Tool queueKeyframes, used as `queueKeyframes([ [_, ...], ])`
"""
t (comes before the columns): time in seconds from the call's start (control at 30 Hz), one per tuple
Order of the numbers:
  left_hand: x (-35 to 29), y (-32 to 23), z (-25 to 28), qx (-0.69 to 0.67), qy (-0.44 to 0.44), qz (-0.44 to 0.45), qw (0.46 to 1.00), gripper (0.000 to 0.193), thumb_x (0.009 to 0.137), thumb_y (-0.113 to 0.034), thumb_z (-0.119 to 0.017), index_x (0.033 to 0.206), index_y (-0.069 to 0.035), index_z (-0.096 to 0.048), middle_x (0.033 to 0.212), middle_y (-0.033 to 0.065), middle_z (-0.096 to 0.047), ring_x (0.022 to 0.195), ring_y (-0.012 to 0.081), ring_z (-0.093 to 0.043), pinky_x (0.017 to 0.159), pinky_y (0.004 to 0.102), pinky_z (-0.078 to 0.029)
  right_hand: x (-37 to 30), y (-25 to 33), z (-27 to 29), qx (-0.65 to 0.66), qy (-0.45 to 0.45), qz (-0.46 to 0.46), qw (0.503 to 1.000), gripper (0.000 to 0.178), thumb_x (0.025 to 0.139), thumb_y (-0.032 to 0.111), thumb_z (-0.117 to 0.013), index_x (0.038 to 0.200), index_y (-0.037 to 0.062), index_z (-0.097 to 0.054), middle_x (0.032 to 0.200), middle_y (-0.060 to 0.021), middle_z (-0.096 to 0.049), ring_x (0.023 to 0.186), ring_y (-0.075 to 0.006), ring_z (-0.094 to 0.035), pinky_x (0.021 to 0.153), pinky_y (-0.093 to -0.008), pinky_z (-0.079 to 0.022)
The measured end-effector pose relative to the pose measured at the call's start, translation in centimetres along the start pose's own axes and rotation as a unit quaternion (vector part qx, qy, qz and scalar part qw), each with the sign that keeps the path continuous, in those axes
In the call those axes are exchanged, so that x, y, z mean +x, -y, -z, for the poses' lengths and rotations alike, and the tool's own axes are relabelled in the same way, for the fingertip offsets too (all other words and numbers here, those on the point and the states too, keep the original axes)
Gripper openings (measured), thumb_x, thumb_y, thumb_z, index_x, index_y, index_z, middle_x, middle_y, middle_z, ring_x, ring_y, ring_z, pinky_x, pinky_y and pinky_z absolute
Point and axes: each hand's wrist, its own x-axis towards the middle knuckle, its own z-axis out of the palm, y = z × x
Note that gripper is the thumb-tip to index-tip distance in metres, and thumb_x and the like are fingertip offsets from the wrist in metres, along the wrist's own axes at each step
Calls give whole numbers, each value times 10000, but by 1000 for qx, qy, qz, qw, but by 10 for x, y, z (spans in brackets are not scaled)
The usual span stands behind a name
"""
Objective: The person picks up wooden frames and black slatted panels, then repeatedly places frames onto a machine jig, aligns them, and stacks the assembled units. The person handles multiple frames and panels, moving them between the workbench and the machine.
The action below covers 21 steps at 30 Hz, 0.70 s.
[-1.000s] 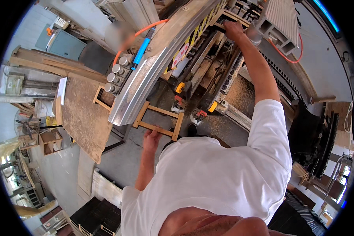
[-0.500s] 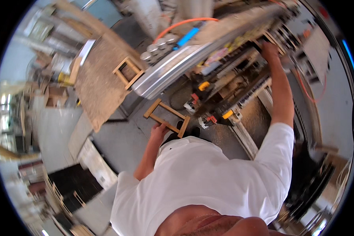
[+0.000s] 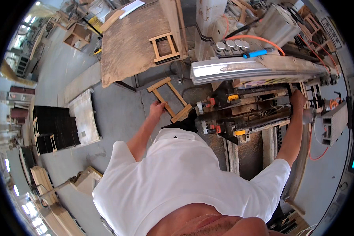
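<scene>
My left hand (image 3: 157,109) is closed on one long rail of a rectangular wooden frame (image 3: 179,97), which hangs tilted above the grey floor. On the right, my outstretched right hand (image 3: 298,100) reaches into the machine (image 3: 259,112) with its fingers curled. A narrow strip of pale wood (image 3: 302,87) shows right beside those fingers, but what they grip is hidden. Red-and-white clamps (image 3: 213,129) and yellow knobs sit at the machine's near left end.
A second wooden frame (image 3: 155,49) lies on a brown worktable (image 3: 124,43) at the back. A silver beam (image 3: 224,70) spans the machine, with round metal caps and a blue tool (image 3: 257,53) behind it. Dark stacked panels (image 3: 55,128) stand at left; an orange hose (image 3: 259,38) curves behind.
The view has turned, so the surroundings appear shifted and rotated. My left hand still holds the wooden frame, and my right arm still reaches to the machine's right part.
</scene>
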Motion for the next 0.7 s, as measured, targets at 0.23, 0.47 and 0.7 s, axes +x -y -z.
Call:
queueKeyframes([
  [0.23, 36, -31, 36, -31, -15, -35, 999, 250, 903, -99, -566, 1139, -17, -585, 1015, 65, -668, 879, 179, -649, 728, 334, -538, 1, -7, -10, 4, -1, -39, 999, 351, 764, 200, -722, 1092, 109, -635, 1081, -137, -689, 1048, -328, -644, 900, -485, -491],
  [0.47, 122, -88, 73, -84, -4, -66, 994, 344, 885, -110, -596, 1214, -16, -568, 1020, 68, -662, 857, 186, -655, 716, 347, -547, -40, 8, 25, 158, -153, -44, 975, 331, 829, 287, -676, 1105, 106, -658, 1040, -136, -696, 965, -349, -656, 822, -465, -504],
  [0.7, 259, -162, 77, -120, -18, -77, 990, 364, 887, -99, -591, 1218, 41, -527, 1013, 144, -651, 847, 222, -659, 636, 308, -553, -209, 147, 112, 479, -358, -89, 797, 173, 897, 149, -666, 972, -7, -672, 913, -144, -697, 812, -194, -651, 753, -328, -512],
])
